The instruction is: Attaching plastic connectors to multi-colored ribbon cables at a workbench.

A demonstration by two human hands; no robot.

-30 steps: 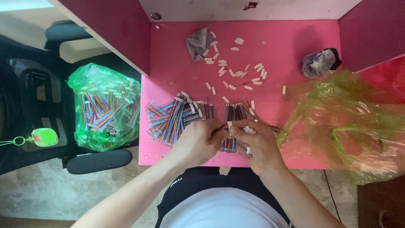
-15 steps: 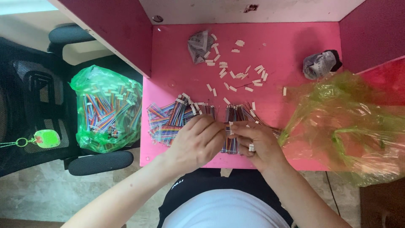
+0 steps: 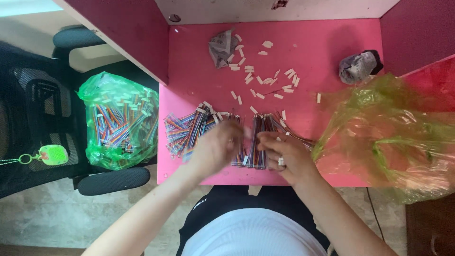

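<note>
Pink desk [image 3: 303, 61], scattered with small white connectors [image 3: 265, 80]. Left hand [image 3: 215, 147], blurred, grip impossible to tell, lying over multicoloured wire bundles [image 3: 185, 130]; right hand [image 3: 286, 156] pinching a dark bundle [image 3: 258, 142] at the near edge. Green bag [image 3: 118, 121] bulging with wires on chair [image 3: 42, 109] at left; crumpled yellow-green bag [image 3: 388, 137] at right, contents unclear.

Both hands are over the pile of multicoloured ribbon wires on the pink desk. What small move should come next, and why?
Probably the blurred left hand should settle and pinch one multicoloured ribbon wire from the pile. The right hand already rests on a bundle, and small white connectors lie loose further back on the pink desk.
</note>
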